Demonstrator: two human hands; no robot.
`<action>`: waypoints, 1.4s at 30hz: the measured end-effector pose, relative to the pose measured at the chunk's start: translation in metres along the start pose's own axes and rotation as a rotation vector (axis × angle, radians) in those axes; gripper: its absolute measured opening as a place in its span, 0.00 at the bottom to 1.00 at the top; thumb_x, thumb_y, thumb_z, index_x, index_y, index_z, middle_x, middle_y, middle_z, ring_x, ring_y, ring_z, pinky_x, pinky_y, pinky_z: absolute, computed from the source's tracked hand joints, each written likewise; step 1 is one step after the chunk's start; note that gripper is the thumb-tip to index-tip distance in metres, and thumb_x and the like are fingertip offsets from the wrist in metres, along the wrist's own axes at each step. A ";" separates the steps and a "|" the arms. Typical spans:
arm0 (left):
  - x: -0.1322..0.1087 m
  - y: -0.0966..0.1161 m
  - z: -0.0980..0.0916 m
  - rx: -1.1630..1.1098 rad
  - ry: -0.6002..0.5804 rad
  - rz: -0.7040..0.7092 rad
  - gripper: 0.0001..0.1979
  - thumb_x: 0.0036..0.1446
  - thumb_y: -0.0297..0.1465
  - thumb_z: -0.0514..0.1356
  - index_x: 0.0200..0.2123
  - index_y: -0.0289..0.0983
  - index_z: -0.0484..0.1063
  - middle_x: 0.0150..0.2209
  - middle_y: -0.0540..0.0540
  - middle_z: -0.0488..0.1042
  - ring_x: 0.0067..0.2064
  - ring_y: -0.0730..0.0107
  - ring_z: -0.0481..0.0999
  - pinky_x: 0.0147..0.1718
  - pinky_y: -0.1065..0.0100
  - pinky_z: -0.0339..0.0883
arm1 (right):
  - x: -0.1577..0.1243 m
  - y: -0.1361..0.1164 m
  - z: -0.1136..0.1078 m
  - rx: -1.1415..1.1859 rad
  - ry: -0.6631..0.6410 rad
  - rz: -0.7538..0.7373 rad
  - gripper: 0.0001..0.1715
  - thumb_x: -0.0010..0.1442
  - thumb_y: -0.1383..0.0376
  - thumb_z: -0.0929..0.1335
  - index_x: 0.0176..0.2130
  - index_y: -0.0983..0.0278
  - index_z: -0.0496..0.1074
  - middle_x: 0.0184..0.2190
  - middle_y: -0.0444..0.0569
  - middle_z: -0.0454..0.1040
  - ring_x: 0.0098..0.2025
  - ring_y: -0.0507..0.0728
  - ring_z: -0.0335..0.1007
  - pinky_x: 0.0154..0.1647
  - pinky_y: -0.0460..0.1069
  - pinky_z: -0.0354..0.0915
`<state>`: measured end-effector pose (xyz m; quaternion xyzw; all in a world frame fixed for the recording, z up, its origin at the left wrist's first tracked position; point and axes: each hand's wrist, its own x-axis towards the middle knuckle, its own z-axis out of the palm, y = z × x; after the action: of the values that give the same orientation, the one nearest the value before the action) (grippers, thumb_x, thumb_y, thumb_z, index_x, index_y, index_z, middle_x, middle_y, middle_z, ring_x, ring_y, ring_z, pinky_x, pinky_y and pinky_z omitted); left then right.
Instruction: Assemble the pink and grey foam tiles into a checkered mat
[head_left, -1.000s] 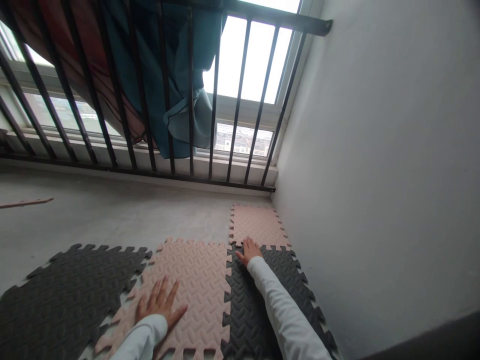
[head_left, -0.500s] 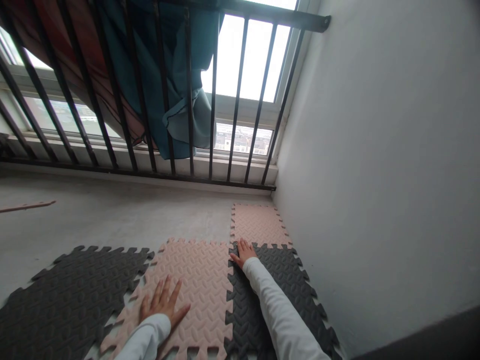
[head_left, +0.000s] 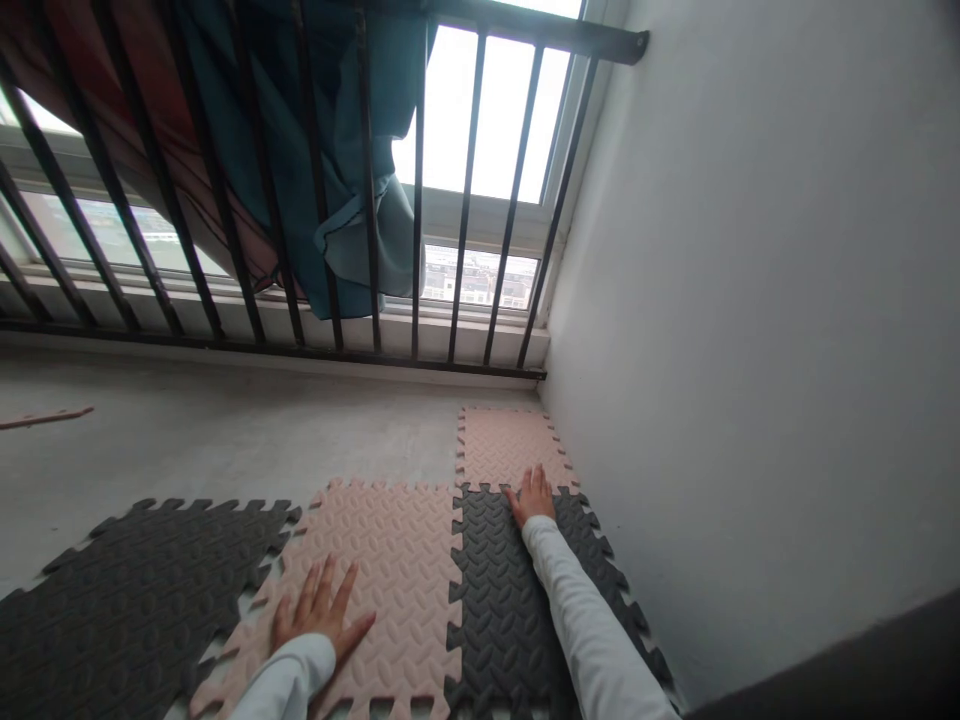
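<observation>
Interlocking foam mats lie on a concrete floor. My left hand [head_left: 319, 612] rests flat with fingers spread on a pink mat [head_left: 390, 560]. My right hand [head_left: 534, 496] presses flat, fingers together and stretched out, on the toothed seam between a dark grey mat [head_left: 502, 600] and a smaller-looking pink mat [head_left: 506, 445] beyond it near the wall. Both arms wear white sleeves. Another dark grey mat [head_left: 142, 590] lies to the left, overlapped at its edge by the pink mat under my left hand.
A white wall [head_left: 750, 300] rises close on the right. Black railing bars [head_left: 360, 200] stand in front of a window, with blue and red cloth [head_left: 300, 150] hanging behind them. A thin wooden strip [head_left: 45, 416] lies on the bare concrete floor [head_left: 225, 430] at left.
My right hand has slid to the right along the seam between the grey mat and the far pink mat. My left hand stays flat on the near pink mat.
</observation>
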<state>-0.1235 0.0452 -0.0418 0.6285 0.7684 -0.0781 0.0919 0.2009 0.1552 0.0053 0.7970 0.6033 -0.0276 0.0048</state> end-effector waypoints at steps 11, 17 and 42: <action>-0.007 0.000 -0.005 -0.020 0.073 0.028 0.34 0.43 0.52 0.44 0.55 0.48 0.51 0.61 0.49 0.43 0.61 0.60 0.40 0.54 0.51 0.35 | 0.009 0.054 -0.005 -0.038 -0.129 0.187 0.43 0.55 0.48 0.51 0.58 0.78 0.43 0.60 0.60 0.40 0.61 0.61 0.33 0.59 0.53 0.36; -0.007 0.001 -0.010 0.003 0.035 0.018 0.35 0.44 0.52 0.44 0.55 0.47 0.51 0.61 0.48 0.43 0.61 0.60 0.39 0.54 0.51 0.34 | 0.009 0.062 -0.021 0.000 -0.207 0.097 0.38 0.56 0.51 0.51 0.57 0.74 0.47 0.58 0.60 0.48 0.59 0.59 0.43 0.57 0.54 0.42; -0.084 -0.139 -0.047 0.118 0.034 -0.050 0.21 0.47 0.33 0.51 0.47 0.40 0.64 0.49 0.40 0.63 0.50 0.59 0.61 0.45 0.59 0.56 | -0.237 0.092 -0.051 0.071 -0.292 -0.154 0.28 0.53 0.60 0.58 0.53 0.65 0.58 0.56 0.53 0.55 0.57 0.54 0.50 0.54 0.48 0.52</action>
<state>-0.2460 -0.0509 0.0243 0.6144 0.7796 -0.1148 0.0395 0.2272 -0.0956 0.0652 0.7355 0.6542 -0.1648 0.0623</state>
